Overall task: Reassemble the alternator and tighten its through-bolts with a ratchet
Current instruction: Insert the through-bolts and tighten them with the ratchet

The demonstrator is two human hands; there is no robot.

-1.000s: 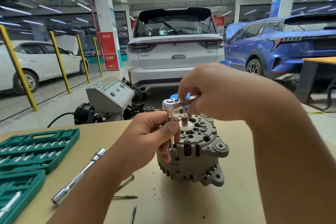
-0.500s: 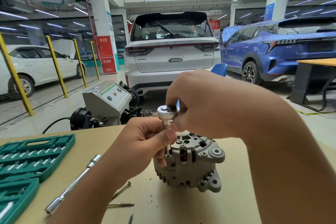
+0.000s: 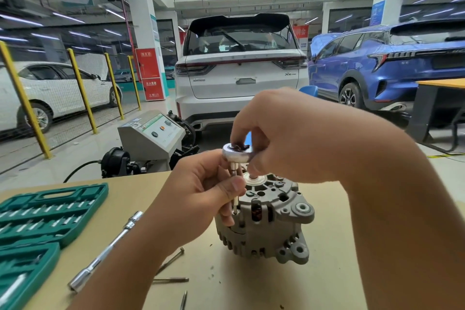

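A grey cast alternator (image 3: 271,224) stands on the tan workbench (image 3: 327,272), shaft end up. A chrome ratchet (image 3: 237,153) sits upright over the housing's left rim, its socket and a through-bolt running down to the housing. My left hand (image 3: 201,199) pinches that socket and bolt between thumb and fingers. My right hand (image 3: 284,138) grips the ratchet handle, which is hidden inside the fist behind the ratchet head. Three loose through-bolts (image 3: 171,279) lie on the bench in front of the alternator.
A green socket case (image 3: 47,211) lies open at the left, with a second green tray (image 3: 22,274) nearer me. A chrome extension bar (image 3: 105,251) lies diagonally beside them. Beyond the bench stand a grey test machine (image 3: 151,136) and parked cars.
My right hand has swung the ratchet handle round, so the head now points left of the fist. My left hand keeps its pinch on the socket. The camera has shifted slightly.
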